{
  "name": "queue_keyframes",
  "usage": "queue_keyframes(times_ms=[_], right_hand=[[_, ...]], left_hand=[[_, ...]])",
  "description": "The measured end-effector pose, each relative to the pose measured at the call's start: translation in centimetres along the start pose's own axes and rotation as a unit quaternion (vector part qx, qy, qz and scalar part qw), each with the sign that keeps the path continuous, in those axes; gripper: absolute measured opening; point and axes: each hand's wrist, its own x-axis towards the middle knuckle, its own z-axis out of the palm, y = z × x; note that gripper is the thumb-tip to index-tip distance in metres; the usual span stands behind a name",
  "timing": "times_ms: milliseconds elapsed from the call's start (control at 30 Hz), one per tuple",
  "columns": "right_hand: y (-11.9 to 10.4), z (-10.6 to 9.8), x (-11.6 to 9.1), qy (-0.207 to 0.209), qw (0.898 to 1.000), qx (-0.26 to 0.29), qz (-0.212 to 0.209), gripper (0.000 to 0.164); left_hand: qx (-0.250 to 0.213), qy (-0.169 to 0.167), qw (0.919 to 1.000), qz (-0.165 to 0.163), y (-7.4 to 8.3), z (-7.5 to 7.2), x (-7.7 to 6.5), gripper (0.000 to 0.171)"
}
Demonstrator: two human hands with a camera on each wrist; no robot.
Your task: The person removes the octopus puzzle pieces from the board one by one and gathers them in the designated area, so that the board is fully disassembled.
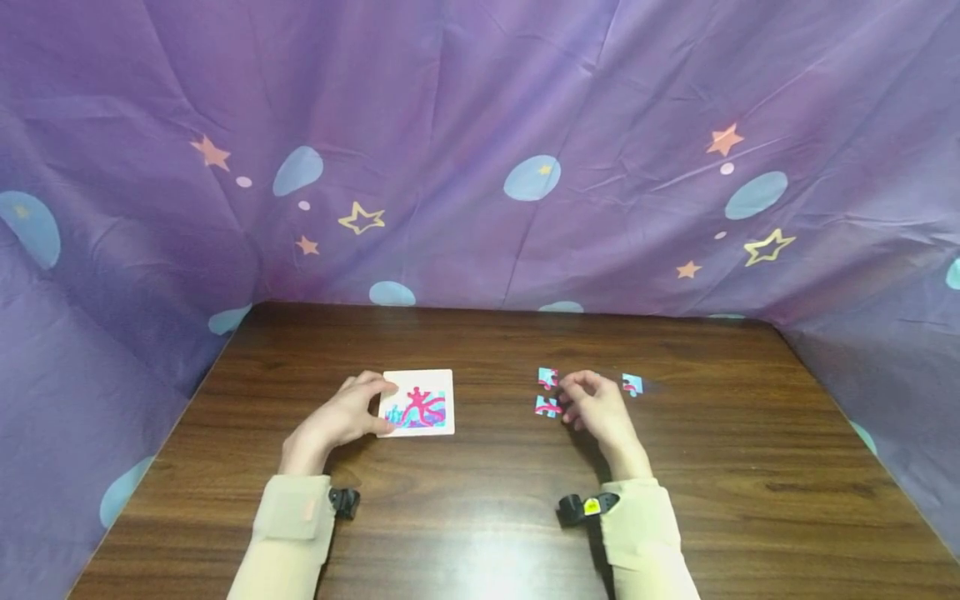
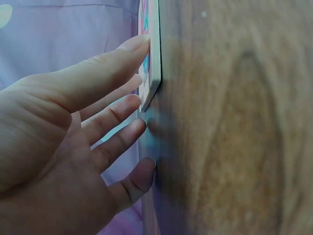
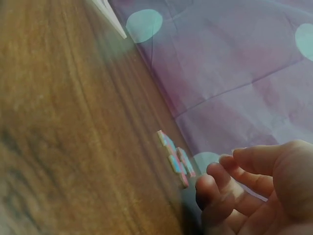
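Observation:
A white-bordered puzzle board [image 1: 442, 377] lies left of centre, showing a pink figure on blue in its lower part. My left hand [image 1: 347, 414] rests at its left side, thumb on the lower corner and index finger on the upper one. In the left wrist view, the left thumb [image 2: 105, 73] lies over the rim with the other fingers spread. My right hand [image 1: 602, 410] hovers beside two blue-and-pink puzzle pieces, an upper piece [image 1: 546, 377] and a lower piece [image 1: 545, 407]. Its thumb and fingertips are loosely bent close together, nothing showing between them.
Right of the right hand lies another puzzle piece [image 1: 632, 383]. Everything sits on a brown wooden table [image 1: 480, 483]. A purple curtain [image 1: 450, 167] with stars and blue ovals hangs behind and at both sides.

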Motion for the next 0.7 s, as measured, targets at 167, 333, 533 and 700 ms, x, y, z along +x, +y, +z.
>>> queue_keyframes(times_ms=[167,333,533,700], right_hand=[[-0.5,0.0,-0.2,0.006,1.0,0.012,-0.016,0.021],[-1.2,0.3,-0.3,-0.005,0.998,0.037,-0.055,0.022],[-2.1,0.2,-0.4,0.004,0.995,0.048,-0.085,0.018],[-2.8,0.2,-0.7,0.004,0.995,0.033,-0.09,0.017]], left_hand=[[0.007,0.0,1.0,0.001,-0.1,-0.1,0.2,0.059],[0.023,0.008,0.9997,-0.001,-0.7,-0.3,-0.3,0.063],[0.023,0.005,0.9997,0.001,-0.3,-0.4,-0.2,0.063],[0.018,0.003,0.9998,0.005,-0.3,-0.2,0.0,0.062]])
